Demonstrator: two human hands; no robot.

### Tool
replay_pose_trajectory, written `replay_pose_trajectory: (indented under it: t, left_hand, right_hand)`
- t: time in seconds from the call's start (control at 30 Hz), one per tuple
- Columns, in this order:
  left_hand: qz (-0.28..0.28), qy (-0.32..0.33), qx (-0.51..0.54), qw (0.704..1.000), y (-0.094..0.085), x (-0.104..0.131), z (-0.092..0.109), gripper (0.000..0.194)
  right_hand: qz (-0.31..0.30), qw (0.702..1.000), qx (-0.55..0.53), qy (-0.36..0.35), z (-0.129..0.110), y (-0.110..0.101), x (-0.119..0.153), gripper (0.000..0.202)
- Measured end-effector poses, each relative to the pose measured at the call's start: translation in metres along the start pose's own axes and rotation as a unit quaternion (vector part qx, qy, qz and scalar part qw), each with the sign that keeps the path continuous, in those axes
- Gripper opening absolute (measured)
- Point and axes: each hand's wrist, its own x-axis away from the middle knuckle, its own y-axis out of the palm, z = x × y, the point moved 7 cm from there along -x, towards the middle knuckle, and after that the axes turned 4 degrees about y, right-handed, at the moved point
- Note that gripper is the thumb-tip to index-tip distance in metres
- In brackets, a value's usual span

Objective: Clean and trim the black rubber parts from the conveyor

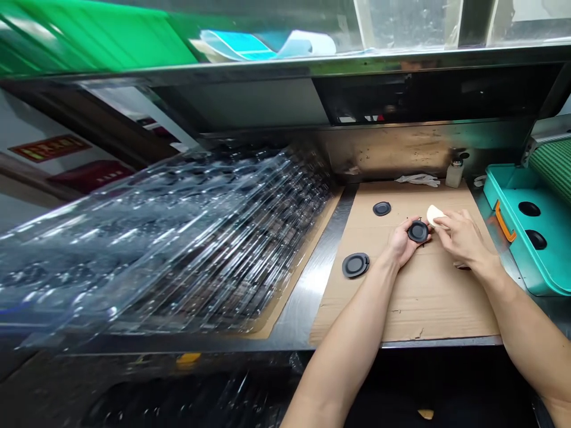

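My left hand point(402, 245) is closed around a round black plastic part point(418, 231), its dished face turned up. Just to the right, my right hand point(461, 235) pinches a pale cream pad point(435, 215) that looks like a piece of sponge or folded cloth. The pad is close beside the black part; whether they touch I cannot tell. Two more black discs lie on the cardboard sheet point(428, 303): a larger disc with a small tab point(355, 265) left of my left forearm, and a smaller disc point(382, 208) farther back.
Stacked clear plastic trays point(178, 238) fill the left side. At right stands a turquoise bin point(504, 196) with an orange handle, holding two black discs. A small glass bottle point(454, 172) and white gloves point(418, 179) are at the back. A metal shelf edge point(285, 68) runs overhead.
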Motion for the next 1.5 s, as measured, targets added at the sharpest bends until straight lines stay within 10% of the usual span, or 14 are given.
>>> replay_pose_trajectory:
  t: [0.13, 0.3, 0.8, 0.93, 1.1, 1.33, 1.5]
  left_hand:
    - [0.015, 0.003, 0.034, 0.999, -0.002, 0.0, 0.005, 0.024]
    - [0.041, 0.006, 0.045, 0.998, -0.005, -0.001, 0.006, 0.031]
    - [0.03, 0.024, 0.021, 0.999, -0.004, -0.004, 0.003, 0.035]
    - [0.046, 0.04, -0.021, 0.998, -0.003, 0.0, 0.008, 0.028]
    - [0.005, 0.096, -0.187, 0.978, -0.004, 0.045, 0.048, 0.028]
    - [0.087, 0.123, -0.205, 0.967, -0.071, 0.125, 0.117, 0.022]
    - [0.115, 0.078, -0.1, 0.985, -0.085, 0.138, 0.112, 0.031]
  right_hand:
    - [0.002, 0.995, -0.093, -0.043, -0.004, 0.002, -0.001, 0.028]
    - [-0.135, 0.98, -0.096, -0.113, -0.019, 0.015, 0.005, 0.029]
    - [-0.149, 0.985, 0.006, -0.09, -0.011, 0.017, 0.005, 0.031]
    - [-0.144, 0.98, 0.136, 0.03, 0.022, 0.02, 0.0, 0.032]
    - [-0.158, 0.979, 0.107, 0.066, 0.034, 0.033, -0.001, 0.033]
    - [-0.142, 0.984, 0.05, 0.093, 0.031, 0.043, 0.002, 0.031]
    - [-0.058, 0.993, -0.04, 0.094, 0.027, 0.048, -0.003, 0.04]
